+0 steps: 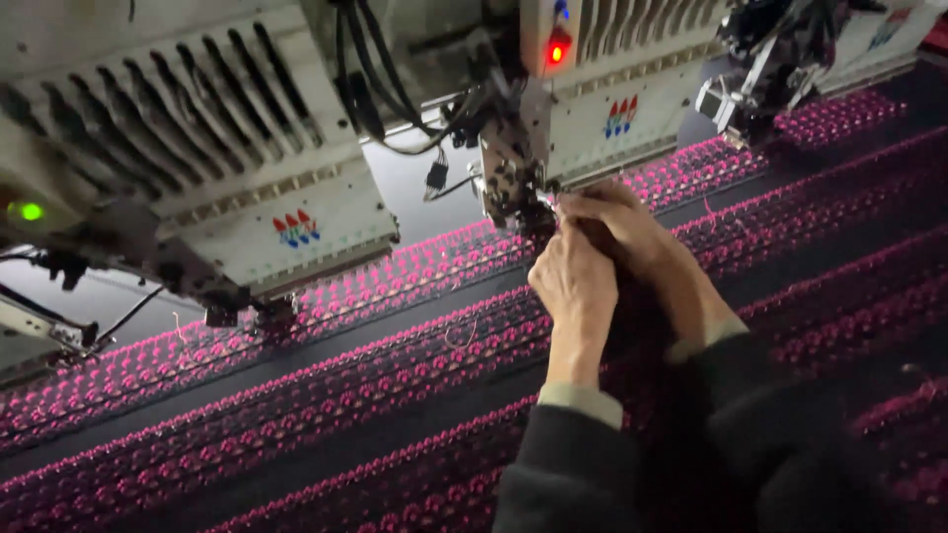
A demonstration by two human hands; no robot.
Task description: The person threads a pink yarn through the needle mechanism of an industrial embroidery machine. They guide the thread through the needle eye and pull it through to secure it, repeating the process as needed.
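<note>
Both hands meet under a cream metal embroidery head (592, 109): the left hand (575, 281) and right hand (624, 229) pinch closed on fine pink thread (561, 212) by the needles, above dark fabric (326, 415) ribbed with glossy pink stitched rows.

hands (602, 252) under machine head (592, 99), above fabric (296, 415)

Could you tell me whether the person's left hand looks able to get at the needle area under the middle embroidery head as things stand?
Probably yes: the left hand is already raised beside the right hand at the needle area, with nothing between.
</note>
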